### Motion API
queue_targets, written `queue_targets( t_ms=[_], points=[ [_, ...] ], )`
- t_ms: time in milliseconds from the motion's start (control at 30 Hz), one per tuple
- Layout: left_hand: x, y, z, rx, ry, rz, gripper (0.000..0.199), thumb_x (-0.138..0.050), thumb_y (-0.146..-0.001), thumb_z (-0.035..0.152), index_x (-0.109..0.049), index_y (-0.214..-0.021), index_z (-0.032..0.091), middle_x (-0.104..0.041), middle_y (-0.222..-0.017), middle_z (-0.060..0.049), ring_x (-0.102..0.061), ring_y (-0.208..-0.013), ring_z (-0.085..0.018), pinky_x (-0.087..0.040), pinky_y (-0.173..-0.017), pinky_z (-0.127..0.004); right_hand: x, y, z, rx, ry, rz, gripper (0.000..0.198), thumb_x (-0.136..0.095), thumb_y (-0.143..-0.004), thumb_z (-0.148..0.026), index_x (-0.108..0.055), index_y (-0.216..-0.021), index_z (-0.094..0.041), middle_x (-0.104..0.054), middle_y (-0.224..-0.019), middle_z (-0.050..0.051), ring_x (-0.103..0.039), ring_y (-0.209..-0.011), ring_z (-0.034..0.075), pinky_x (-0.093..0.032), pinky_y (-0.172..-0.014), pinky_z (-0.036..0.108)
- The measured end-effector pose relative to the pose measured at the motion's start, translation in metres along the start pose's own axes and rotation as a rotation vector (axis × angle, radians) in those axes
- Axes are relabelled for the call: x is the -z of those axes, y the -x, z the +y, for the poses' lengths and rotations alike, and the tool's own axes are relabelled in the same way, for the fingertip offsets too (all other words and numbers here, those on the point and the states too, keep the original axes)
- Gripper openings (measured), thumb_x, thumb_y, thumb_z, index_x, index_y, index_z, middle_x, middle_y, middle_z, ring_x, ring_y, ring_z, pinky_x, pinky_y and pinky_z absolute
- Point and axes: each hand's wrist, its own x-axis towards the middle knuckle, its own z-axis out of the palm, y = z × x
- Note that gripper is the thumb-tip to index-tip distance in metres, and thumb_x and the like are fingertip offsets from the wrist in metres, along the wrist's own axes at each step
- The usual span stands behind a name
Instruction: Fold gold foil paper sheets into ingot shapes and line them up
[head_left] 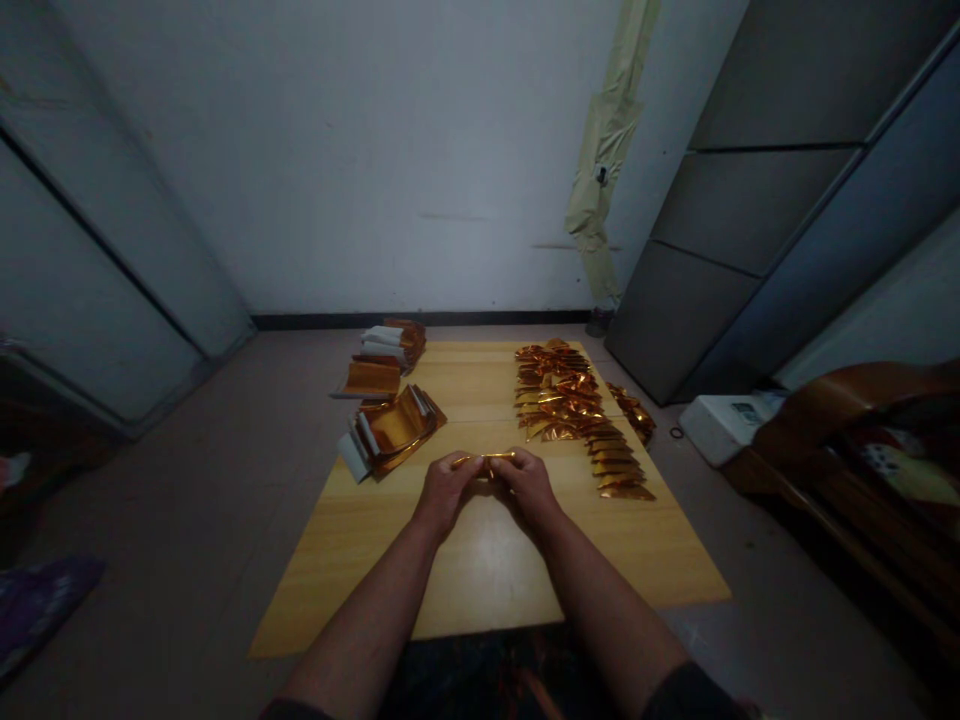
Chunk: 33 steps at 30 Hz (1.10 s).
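Note:
A small piece of shiny gold foil paper (489,457) is pinched between my two hands over the middle of the wooden table. My left hand (448,487) closes on its left end, thumb toward the centre. At its right end my right hand (530,483) grips it the same way. The foil looks folded and narrow; its lower part is partly hidden by my fingers. To the left lies a stack of gold foil sheets (399,424) with pale backs, slightly curled. On the right, rows of folded gold foil pieces (559,390) lie overlapping.
More foil sheets (386,345) sit at the table's (480,590) far left corner, some overhanging the edge. A shorter row of folded pieces (616,458) runs down the right side. Beyond stand a white wall (375,180) and a grey fridge (750,200); a white box (724,425) is at right.

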Motion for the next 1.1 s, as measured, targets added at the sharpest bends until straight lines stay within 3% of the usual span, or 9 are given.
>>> queue_targets(
  t_ms=[200, 467, 767, 867, 1000, 1100],
  points=[
    [0.005, -0.003, -0.001, 0.009, 0.003, -0.071, 0.037, -0.071, -0.074, 0.048, -0.067, -0.072, 0.011, -0.061, -0.066, -0.003, -0.053, -0.06, -0.012, -0.042, -0.057, -0.024, 0.0, 0.001, -0.001, -0.032, -0.025, -0.003, 0.028, -0.076, -0.059, -0.034, -0.054, -0.06, -0.018, -0.053, -0.052, -0.005, -0.043, -0.048, 0.009, -0.031, -0.044, 0.02],
    [0.006, -0.002, 0.002, 0.058, 0.081, -0.173, 0.042, -0.069, -0.075, 0.054, -0.058, -0.064, 0.015, -0.052, -0.057, 0.003, -0.044, -0.054, -0.009, -0.033, -0.053, -0.022, 0.009, 0.001, 0.0, -0.011, -0.064, -0.058, 0.028, -0.078, -0.059, -0.036, -0.058, -0.062, -0.018, -0.056, -0.056, -0.003, -0.048, -0.055, 0.011, -0.039, -0.052, 0.022],
    [0.004, -0.004, 0.0, 0.033, 0.044, -0.125, 0.048, -0.063, -0.076, 0.061, -0.063, -0.069, 0.014, -0.06, -0.062, -0.001, -0.05, -0.057, -0.012, -0.038, -0.055, -0.024, 0.006, -0.002, 0.002, 0.006, -0.049, -0.01, 0.029, -0.078, -0.058, -0.038, -0.056, -0.059, -0.019, -0.055, -0.054, -0.003, -0.046, -0.053, 0.011, -0.037, -0.051, 0.022],
    [0.003, 0.0, 0.001, 0.045, 0.053, -0.112, 0.042, -0.073, -0.07, 0.054, -0.067, -0.076, 0.013, -0.066, -0.069, -0.003, -0.055, -0.06, -0.013, -0.041, -0.057, -0.024, 0.006, -0.002, 0.001, 0.014, -0.059, -0.007, 0.03, -0.078, -0.058, -0.038, -0.054, -0.058, -0.019, -0.053, -0.053, -0.004, -0.045, -0.052, 0.01, -0.035, -0.05, 0.022],
    [0.001, 0.003, 0.001, 0.075, 0.152, -0.098, 0.044, -0.084, -0.06, 0.036, -0.072, -0.097, 0.015, -0.074, -0.087, -0.006, -0.066, -0.075, -0.017, -0.051, -0.071, -0.029, 0.006, -0.001, 0.001, 0.049, -0.024, -0.008, 0.031, -0.078, -0.059, -0.038, -0.055, -0.057, -0.018, -0.053, -0.053, -0.003, -0.045, -0.053, 0.011, -0.035, -0.051, 0.023],
    [-0.002, 0.003, 0.0, 0.073, 0.201, -0.076, 0.038, -0.082, -0.063, 0.035, -0.074, -0.093, 0.013, -0.075, -0.086, -0.008, -0.067, -0.076, -0.019, -0.052, -0.073, -0.031, 0.006, 0.001, 0.002, 0.041, -0.032, -0.015, 0.03, -0.079, -0.058, -0.038, -0.057, -0.058, -0.018, -0.055, -0.054, -0.003, -0.047, -0.054, 0.011, -0.037, -0.051, 0.023]
  ],
)
